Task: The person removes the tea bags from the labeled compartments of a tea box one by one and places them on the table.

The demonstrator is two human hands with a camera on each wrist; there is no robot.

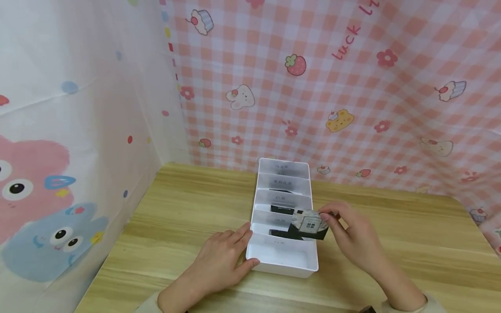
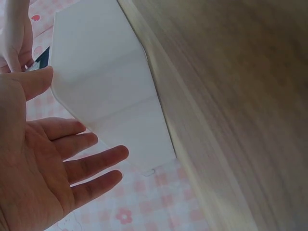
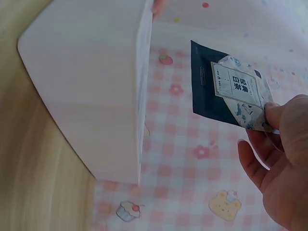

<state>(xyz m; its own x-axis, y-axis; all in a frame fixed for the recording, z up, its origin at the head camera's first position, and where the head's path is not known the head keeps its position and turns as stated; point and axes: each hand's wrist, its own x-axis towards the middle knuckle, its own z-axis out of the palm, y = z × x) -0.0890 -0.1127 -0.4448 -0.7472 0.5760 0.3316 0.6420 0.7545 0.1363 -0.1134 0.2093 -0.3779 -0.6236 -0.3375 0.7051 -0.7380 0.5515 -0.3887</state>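
- Head view: a small dark packet with a pale printed label is held by the right hand over the right rim of a long white box, near the fourth compartment from the back.
- The grip of the right hand is closed to a pinch, with one edge of the packet caught between thumb and fingers; in the right wrist view the packet is seen hanging free, apart from the box wall.
- The grip of the left hand is loose and nothing is grasped by it: the fingers are extended and slightly spread, and the box is steadied at its left side and front corner on the desk.
- Dark packaging is already seen in the third compartment and in the fourth; in the second only a thin dark edge is shown.
- Only white plastic is seen in the front compartment; what is held by the rear one cannot be told.
- The work is judged to be partly done: the pinched packet is not settled in any compartment, so at least this one is left to be dealt with.
- Whether it is being put in or taken out cannot be told, and the wall markings are too small to be read.
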